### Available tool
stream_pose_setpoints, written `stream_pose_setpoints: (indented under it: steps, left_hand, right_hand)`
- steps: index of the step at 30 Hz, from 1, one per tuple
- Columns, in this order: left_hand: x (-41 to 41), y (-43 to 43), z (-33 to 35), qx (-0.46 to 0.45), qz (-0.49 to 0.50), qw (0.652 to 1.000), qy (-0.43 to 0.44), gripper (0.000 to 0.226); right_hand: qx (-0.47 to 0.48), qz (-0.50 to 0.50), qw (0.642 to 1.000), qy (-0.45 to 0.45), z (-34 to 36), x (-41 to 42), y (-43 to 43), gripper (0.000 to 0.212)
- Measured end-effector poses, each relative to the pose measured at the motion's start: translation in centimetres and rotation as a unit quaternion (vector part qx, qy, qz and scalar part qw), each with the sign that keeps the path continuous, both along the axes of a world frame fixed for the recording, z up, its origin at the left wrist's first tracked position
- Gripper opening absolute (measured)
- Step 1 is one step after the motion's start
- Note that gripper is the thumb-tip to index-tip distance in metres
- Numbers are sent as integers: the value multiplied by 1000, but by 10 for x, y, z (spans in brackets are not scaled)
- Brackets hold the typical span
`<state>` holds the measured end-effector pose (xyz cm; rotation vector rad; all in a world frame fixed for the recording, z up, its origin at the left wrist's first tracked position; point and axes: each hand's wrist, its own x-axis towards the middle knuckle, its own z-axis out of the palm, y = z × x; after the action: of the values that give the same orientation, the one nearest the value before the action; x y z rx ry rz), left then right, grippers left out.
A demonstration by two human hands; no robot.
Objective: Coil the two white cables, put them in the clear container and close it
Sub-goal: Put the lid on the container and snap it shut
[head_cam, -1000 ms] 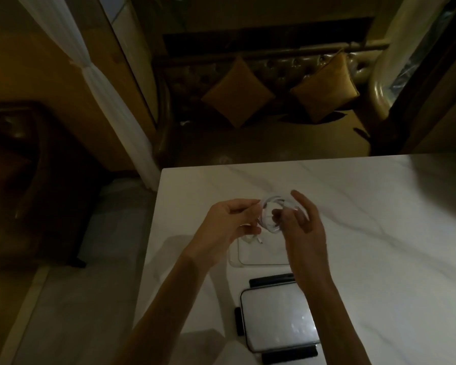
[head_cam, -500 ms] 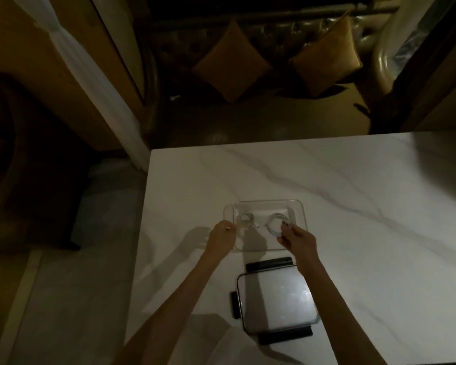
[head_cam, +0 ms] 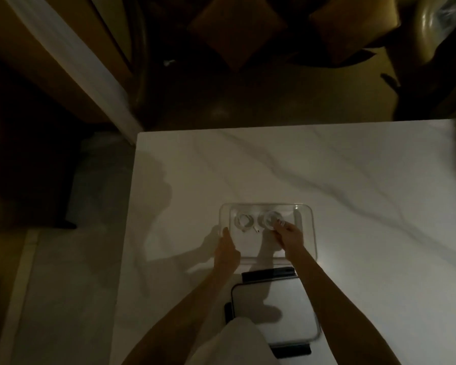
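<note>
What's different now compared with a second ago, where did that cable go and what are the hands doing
The second coiled cable, held up between both hands a second ago, now lies in the clear container beside the first coiled cable. The right hand has come down with it, fingertips at the coil. The left hand let go and moved to the container's left rim. The lid stays on the table, container open.

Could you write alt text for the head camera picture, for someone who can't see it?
Two coiled white cables lie in an open clear container on a marble table; the right hand touches one coil, the left hand steadies the container's edge. The lid waits nearer the person.
</note>
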<state>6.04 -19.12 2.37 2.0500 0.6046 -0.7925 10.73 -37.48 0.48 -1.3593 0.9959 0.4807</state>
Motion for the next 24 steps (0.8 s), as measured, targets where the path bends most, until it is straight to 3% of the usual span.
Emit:
stream_pose_setpoints:
  steps: [4, 8, 11, 12, 16, 18, 20, 22, 24]
  left_hand:
    - [-7, -2, -9, -11, 32, 999, 7, 70]
    - [-9, -1, -7, -9, 37, 999, -15, 60]
    - [-11, 2, 0, -23, 39, 999, -12, 65]
    - [-14, 2, 4, -27, 44, 999, -15, 67]
    - [-39, 10, 11, 24, 81, 996, -37, 60]
    - [-61, 16, 10, 52, 105, 992, -40, 52]
    - [-90, 20, 2, 75, 98, 992, -19, 43]
    - [-123, 20, -3, 89, 48, 994, 42, 36]
    - [-150, 15, -12, 80, 59, 993, 66, 30]
  right_hand:
    - [-43, 32, 999, -5, -17, 4, 11, 26]
    - [-80, 74, 994, -23, -7, 2, 17, 20]
    - [-103, 128, 986, -30, 7, -6, 6, 55]
    - [-113, 150, 982, -35, 14, -10, -1, 58]
    - [-225, 142, 958, -110, 43, -45, -35, 22]
    - [-296, 118, 940, -121, 55, -77, -55, 22]
    - [-325, 115, 935, -78, 51, -115, -76, 22]
    - [-323, 156, 933, 8, 37, -155, -92, 23]
    - [-298, 211, 930, 50, 22, -185, -100, 23]
